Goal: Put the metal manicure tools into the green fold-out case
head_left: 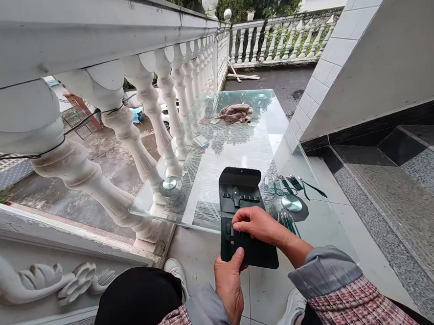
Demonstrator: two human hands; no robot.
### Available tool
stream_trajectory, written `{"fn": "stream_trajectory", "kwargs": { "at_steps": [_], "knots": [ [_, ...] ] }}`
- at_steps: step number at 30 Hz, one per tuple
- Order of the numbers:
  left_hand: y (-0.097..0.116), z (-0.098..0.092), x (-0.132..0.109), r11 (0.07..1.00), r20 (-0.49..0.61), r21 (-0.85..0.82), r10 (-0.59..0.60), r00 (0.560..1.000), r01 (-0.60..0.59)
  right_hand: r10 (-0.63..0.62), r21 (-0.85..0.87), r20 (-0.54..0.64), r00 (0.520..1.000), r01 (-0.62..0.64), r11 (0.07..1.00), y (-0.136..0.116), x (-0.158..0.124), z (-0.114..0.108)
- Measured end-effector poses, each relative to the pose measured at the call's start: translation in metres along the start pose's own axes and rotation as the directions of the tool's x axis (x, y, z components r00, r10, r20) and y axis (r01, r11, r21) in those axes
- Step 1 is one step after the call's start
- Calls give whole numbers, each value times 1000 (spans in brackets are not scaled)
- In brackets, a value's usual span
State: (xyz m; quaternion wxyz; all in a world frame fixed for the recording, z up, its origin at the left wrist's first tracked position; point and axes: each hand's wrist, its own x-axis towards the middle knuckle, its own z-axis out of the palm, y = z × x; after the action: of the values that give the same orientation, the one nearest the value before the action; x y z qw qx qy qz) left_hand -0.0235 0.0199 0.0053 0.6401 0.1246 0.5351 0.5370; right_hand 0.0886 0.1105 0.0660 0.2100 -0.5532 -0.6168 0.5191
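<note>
My left hand (230, 284) grips the lower left edge of an unfolded black manicure case (265, 258), thumb on top. Elastic loops and one slim tool (236, 195) show in its upper panel. Over the lower panel, my right hand (260, 224) is closed in a pinch; whatever lies between its fingertips is too small to make out. To the right on the glass table (238, 154) lie small scissors (276, 188), nail clippers (286, 185) and dark-green-handled nippers (305, 188). Several slim tools (289, 224) lie close beside my right wrist.
A crumpled brown cloth (235, 114) and a small packet (201, 141) lie farther back on the table. White balusters (139, 93) run along the left. Stone steps (384, 191) rise on the right. My shoes (176, 273) are on the tiled floor below.
</note>
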Motion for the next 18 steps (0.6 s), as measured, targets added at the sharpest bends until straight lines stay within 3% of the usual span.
{"fn": "stream_trajectory", "kwargs": {
  "at_steps": [18],
  "knots": [
    [3,2,-4,999,50,7,-32,998,32,69,72,-86,994,-63,995,0,8,-2]
  ]
}}
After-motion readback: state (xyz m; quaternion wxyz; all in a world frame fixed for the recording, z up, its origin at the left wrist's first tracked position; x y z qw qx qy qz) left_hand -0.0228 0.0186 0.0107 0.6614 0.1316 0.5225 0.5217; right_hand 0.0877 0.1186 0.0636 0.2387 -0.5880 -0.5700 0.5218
